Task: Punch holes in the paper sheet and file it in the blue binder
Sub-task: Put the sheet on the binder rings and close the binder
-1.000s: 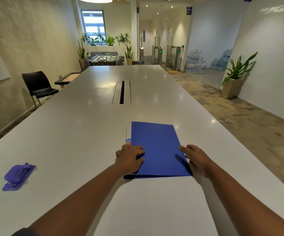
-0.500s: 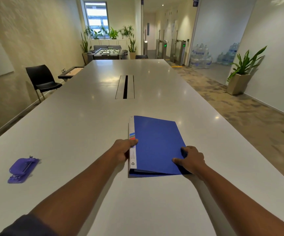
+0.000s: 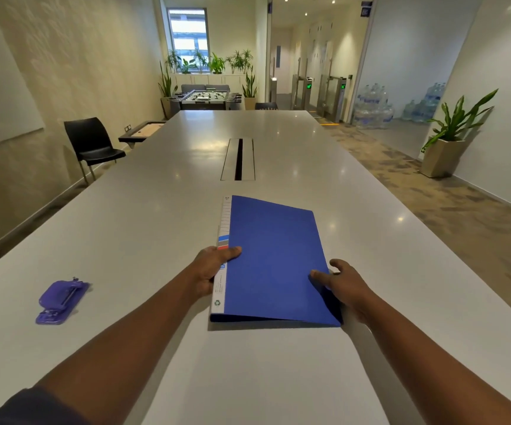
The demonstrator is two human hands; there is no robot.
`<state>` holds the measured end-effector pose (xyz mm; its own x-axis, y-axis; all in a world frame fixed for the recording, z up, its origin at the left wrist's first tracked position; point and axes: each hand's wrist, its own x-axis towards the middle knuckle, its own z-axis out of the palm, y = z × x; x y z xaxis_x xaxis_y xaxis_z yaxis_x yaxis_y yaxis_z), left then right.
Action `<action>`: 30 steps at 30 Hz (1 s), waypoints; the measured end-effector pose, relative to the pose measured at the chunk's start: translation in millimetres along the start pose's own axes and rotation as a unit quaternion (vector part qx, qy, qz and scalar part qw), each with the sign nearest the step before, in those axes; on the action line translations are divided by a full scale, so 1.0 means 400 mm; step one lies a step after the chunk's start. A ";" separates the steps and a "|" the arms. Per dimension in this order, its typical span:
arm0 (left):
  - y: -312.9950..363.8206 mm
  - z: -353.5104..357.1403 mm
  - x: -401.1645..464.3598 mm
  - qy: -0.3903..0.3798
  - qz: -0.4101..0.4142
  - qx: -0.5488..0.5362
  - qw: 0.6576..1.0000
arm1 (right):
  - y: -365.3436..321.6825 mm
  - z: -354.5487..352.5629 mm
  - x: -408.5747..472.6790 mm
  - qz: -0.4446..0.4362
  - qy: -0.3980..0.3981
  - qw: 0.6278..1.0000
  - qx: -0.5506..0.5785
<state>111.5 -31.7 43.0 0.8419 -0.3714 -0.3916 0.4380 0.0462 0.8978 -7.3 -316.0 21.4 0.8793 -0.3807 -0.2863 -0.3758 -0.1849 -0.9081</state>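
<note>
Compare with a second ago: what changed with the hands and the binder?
The left hand slid off the cover and now grips the blue binder at its spine; the right hand took hold of the open edge. The binder remains closed and the hole punch untouched.

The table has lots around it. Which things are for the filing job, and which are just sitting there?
For the job:
blue binder, held by the left hand at its spine and the right hand at its open edge
purple hole punch

Just there:
black chair
potted plant
water bottles
foosball table

No loose paper sheet shows.
</note>
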 end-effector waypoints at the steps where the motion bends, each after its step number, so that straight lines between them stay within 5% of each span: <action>1: 0.006 -0.020 -0.005 -0.002 -0.002 0.002 1.000 | -0.006 0.016 0.001 0.005 0.002 1.000 0.008; 12: -0.029 -0.117 0.021 0.114 0.069 0.158 0.978 | -0.016 0.157 0.026 -0.023 0.092 0.987 -0.126; 20: -0.047 -0.129 0.036 0.185 0.141 0.282 0.931 | -0.015 0.186 0.026 -0.027 0.125 0.963 -0.237; 30: -0.061 -0.121 0.014 0.151 0.139 0.229 0.952 | 0.000 0.159 0.058 -0.070 0.122 0.926 -0.350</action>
<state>121.0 10.0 9.2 0.9877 -0.1165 -0.1040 0.0602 -0.3307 0.9418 31.7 -267.1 -4.8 0.8734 -0.4864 -0.0253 -0.4360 -0.7576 -0.4858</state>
